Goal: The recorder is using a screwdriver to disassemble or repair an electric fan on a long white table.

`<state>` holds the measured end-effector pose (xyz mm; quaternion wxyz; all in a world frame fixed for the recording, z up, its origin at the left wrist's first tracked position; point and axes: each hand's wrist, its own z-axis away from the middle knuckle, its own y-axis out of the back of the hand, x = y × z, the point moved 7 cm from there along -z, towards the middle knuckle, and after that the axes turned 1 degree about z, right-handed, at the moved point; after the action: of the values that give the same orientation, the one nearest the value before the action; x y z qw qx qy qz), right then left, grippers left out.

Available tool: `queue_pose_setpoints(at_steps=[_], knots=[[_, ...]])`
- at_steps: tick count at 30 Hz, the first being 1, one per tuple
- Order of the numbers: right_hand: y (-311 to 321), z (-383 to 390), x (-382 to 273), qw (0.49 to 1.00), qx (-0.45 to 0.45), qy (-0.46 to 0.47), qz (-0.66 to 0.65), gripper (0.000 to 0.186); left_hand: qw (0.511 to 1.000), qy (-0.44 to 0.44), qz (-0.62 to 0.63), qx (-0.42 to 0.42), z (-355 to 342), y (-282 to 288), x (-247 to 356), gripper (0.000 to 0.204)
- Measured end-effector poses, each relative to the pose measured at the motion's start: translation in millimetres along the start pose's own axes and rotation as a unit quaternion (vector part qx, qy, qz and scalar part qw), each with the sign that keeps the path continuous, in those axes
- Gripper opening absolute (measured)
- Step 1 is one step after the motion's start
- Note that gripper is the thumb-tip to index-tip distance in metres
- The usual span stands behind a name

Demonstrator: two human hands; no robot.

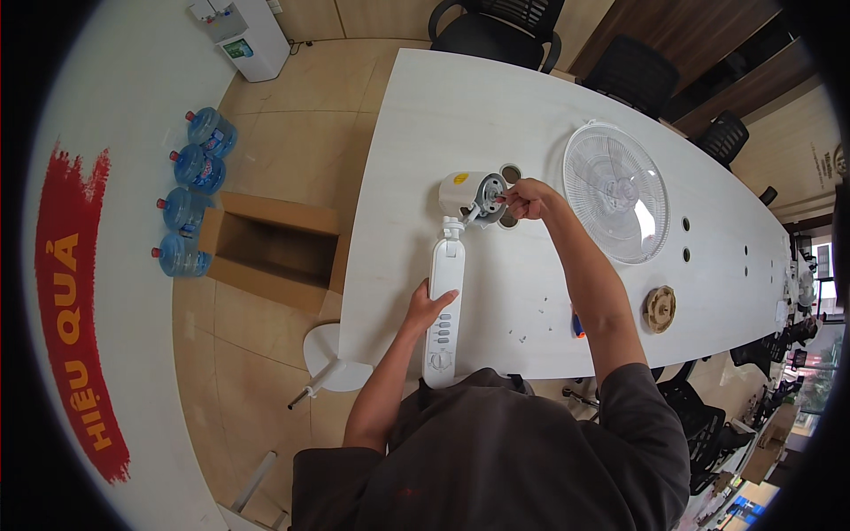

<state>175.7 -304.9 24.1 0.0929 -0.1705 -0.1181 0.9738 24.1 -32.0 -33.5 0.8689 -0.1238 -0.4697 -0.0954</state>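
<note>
A white electric fan body lies across the table, its long control panel [444, 265] with buttons and a dial pointing toward me. At its far end is the fan motor housing [460, 192], with a yellow sticker and an exposed grey front. My left hand [431, 305] is wrapped around the control panel's left side, thumb on top. The fingers of my right hand [529, 199] are pinched together at the centre of the motor's front, by the shaft; the small part between them is mostly hidden. Further right lies a round fan grille [615, 190] with clear blades.
A tan round part [660, 310] and small loose bits [522, 337] lie on the white table [398, 133]. A blue-and-orange object [578, 324] is partly behind my right forearm. Left on the floor stand an open cardboard box [274, 288], a white round base [332, 354] and several water bottles [184, 211].
</note>
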Motion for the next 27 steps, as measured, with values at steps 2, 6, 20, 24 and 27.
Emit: queue_pose_setpoints(at_steps=[2,6,20,24,27], knots=[[4,0,1,1.0,0.006,0.005,0.007,0.024,0.999,-0.008,-0.041,-0.007,4,8,7,0.05],[4,4,-1,1.0,-0.011,-0.008,0.011,0.023,0.995,-0.014,-0.095,-0.028,8,21,7,0.055],[-13,3,-3,0.999,-0.016,-0.024,0.026,0.024,0.966,-0.053,-0.253,0.006,39,53,26,0.066],[-21,4,-3,0.999,0.016,-0.023,0.021,0.024,0.965,-0.053,-0.257,0.024,36,52,31,0.066],[-25,-4,-4,1.0,0.012,-0.009,0.02,0.024,0.97,-0.037,-0.238,0.031,29,52,21,0.066]])
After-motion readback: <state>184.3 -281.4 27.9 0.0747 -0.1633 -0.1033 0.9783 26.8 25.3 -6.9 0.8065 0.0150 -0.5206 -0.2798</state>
